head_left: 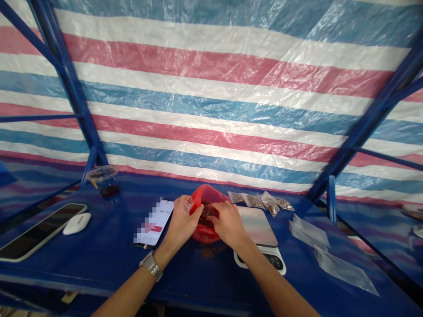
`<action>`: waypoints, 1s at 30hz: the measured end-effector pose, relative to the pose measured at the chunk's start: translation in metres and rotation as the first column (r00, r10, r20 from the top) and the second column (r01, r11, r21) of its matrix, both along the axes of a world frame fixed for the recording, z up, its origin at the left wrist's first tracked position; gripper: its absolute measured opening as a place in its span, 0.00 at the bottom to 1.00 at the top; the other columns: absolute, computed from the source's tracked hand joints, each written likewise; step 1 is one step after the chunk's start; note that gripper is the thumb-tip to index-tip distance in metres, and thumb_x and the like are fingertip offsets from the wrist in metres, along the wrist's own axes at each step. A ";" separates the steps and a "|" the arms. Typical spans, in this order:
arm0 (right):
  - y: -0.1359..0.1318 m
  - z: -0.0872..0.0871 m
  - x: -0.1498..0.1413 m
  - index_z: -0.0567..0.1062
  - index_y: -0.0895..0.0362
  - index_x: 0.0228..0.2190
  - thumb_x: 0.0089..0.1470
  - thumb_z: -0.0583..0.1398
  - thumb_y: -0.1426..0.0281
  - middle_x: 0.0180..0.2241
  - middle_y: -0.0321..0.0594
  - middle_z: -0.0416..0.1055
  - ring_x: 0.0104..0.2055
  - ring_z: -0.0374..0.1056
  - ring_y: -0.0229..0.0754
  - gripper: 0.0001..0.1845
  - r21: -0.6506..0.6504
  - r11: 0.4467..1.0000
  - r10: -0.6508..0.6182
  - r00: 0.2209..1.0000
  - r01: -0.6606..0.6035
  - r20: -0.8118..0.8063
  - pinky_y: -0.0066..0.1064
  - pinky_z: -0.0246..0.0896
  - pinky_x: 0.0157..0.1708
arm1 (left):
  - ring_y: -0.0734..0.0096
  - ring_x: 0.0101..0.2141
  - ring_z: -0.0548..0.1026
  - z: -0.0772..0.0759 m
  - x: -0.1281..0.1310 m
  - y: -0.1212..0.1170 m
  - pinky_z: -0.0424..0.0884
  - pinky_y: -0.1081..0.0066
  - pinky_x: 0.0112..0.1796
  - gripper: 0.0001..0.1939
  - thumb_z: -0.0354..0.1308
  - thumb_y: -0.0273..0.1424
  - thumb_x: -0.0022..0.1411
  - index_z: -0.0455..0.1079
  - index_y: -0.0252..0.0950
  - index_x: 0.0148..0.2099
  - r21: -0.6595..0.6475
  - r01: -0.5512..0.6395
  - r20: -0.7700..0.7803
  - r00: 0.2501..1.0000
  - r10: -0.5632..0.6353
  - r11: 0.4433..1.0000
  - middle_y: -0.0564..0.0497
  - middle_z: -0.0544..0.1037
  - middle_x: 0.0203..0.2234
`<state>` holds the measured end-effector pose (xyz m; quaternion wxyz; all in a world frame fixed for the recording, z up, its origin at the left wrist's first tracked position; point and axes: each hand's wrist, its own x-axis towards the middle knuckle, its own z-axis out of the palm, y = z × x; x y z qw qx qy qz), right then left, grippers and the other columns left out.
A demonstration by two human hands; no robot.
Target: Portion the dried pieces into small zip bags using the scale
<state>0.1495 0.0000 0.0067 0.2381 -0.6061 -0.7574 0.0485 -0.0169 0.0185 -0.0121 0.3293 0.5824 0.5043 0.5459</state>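
Head view: looks forward and down at both hands working over a blue surface (66, 273), with the arms coming in from the bottom edge.

Left hand: the left hand (181, 222), with a metal wristwatch (151, 265) on its wrist, is closed in a pinch on a small clear plastic piece (189, 204) at the mouth of the bag.

Right hand: the right hand (228, 224) curls over the far side of the bag's mouth; whether it grips the plastic or the contents, I cannot tell.

Bag: a red plastic bag (205, 234) sits between the hands, its mouth apparently held open by them, which would keep the dark brown pieces (206, 213) inside within reach.

Beside the hands: a white kitchen scale (257, 226) lies just right of the right hand, and small clear packets of brown material (261, 201) line up behind it. Reddish crumbs (209, 252) lie in front of the bag.

Farther right: flat clear plastic sleeves (345, 270) lie apart, perhaps set out of the way until wanted.

Farther left: a phone (153, 222) lies near the left hand, with a white computer mouse (77, 223), a dark tablet (41, 231) and a clear cup (105, 179) beyond it.

Room: the near part of the surface is open; the bag sits close to the scale.
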 end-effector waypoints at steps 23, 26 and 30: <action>-0.034 0.043 0.027 0.78 0.48 0.49 0.61 0.62 0.73 0.48 0.39 0.76 0.51 0.72 0.46 0.16 0.228 0.952 0.284 0.867 -0.205 -0.409 0.40 0.66 0.55 | 0.55 0.48 0.68 0.032 0.015 -0.028 0.64 0.55 0.49 0.09 0.53 0.28 0.70 0.70 0.42 0.50 0.162 0.210 -0.561 0.823 -0.085 0.964 0.49 0.76 0.44; -0.034 0.042 0.029 0.78 0.47 0.52 0.61 0.58 0.79 0.52 0.40 0.73 0.53 0.72 0.43 0.21 0.239 0.937 0.330 0.868 -0.254 -0.371 0.37 0.67 0.56 | 0.56 0.48 0.69 0.030 0.024 -0.024 0.64 0.55 0.50 0.13 0.53 0.24 0.66 0.70 0.42 0.51 0.166 0.196 -0.528 0.845 -0.081 0.966 0.49 0.77 0.44; -0.032 0.039 0.032 0.76 0.46 0.56 0.60 0.53 0.83 0.56 0.41 0.70 0.58 0.69 0.43 0.29 0.276 0.913 0.380 0.872 -0.300 -0.308 0.36 0.66 0.59 | 0.56 0.47 0.70 0.025 0.033 -0.023 0.65 0.55 0.50 0.15 0.53 0.23 0.64 0.69 0.41 0.52 0.162 0.207 -0.501 0.860 -0.101 0.965 0.48 0.76 0.44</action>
